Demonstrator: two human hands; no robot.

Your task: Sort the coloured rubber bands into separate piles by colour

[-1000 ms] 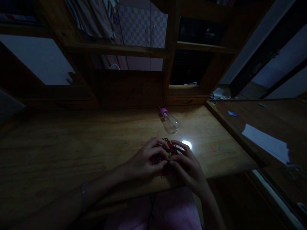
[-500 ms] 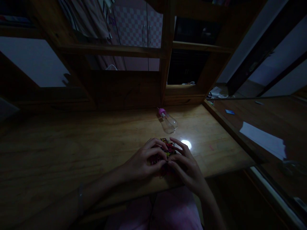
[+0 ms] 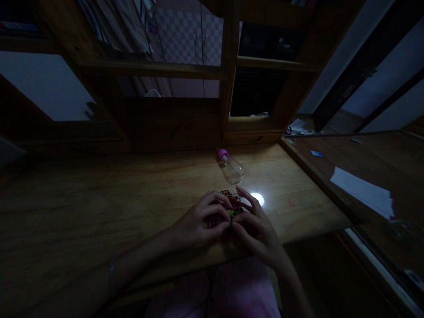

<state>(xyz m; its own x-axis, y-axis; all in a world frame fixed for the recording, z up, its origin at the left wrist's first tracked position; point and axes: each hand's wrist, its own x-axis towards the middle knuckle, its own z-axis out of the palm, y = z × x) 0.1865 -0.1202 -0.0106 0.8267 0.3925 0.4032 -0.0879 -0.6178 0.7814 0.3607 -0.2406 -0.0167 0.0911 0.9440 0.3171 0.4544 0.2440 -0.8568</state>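
Note:
A small heap of colourful rubber bands (image 3: 232, 204) lies on the wooden desk (image 3: 132, 194) near its front edge. My left hand (image 3: 195, 225) rests on the heap's left side, fingers curled and pinching at the bands. My right hand (image 3: 256, 229) is on the heap's right side, thumb and fingers pinched in the same spot, index finger raised a little. Both hands meet over the near part of the heap. The scene is dim, so I cannot make out single bands in the fingers.
A clear bulb-shaped bottle with a pink cap (image 3: 232, 167) lies on its side behind the heap. A wooden shelf unit (image 3: 228, 88) rises at the desk's back. To the right, a lower wooden surface holds a white sheet of paper (image 3: 362, 192).
The hands have stayed on the heap; the fingers shifted slightly, the right index finger lifting a little. The view moved a touch.

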